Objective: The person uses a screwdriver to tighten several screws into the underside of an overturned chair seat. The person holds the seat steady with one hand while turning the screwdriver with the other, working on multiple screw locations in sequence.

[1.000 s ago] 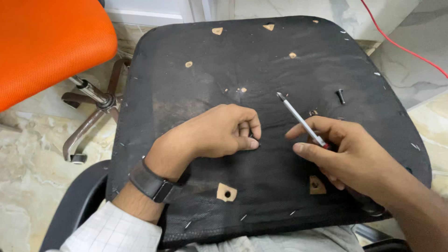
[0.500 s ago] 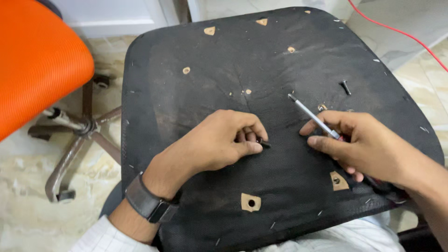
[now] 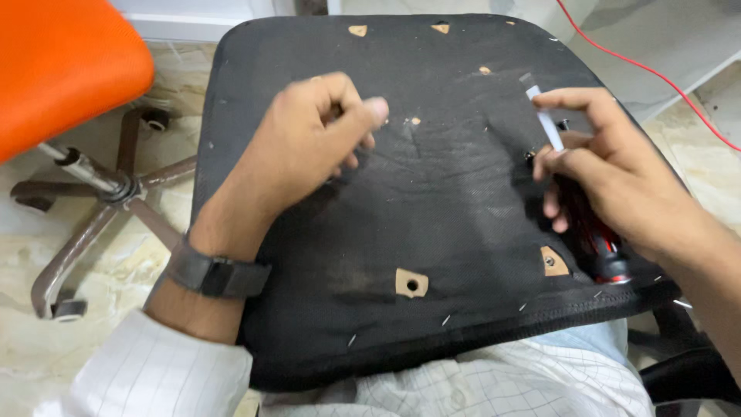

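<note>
A black fabric-covered seat pan (image 3: 440,201) lies upside down across my lap, with tan wooden patches showing at its screw holes (image 3: 411,283). My left hand (image 3: 309,147) hovers over the upper left of the pan, fingers pinched together; whether anything small sits between them is too blurred to tell. At the pan's right edge my right hand (image 3: 617,177) grips a screwdriver (image 3: 598,247) with a red and black handle. Its metal shaft (image 3: 545,123) sticks up past my fingers, pointing away from me.
An orange chair (image 3: 62,69) with a brown star base (image 3: 100,193) stands on the marble floor at left. A red cable (image 3: 641,69) runs along the floor at upper right. Small staples stud the pan's near edge. A dark watch (image 3: 216,274) is on my left wrist.
My left hand lifted off the middle of the pan and moved up and left, still pinched. My right hand swung the screwdriver shaft more upright and shifted right. The view moved closer.
</note>
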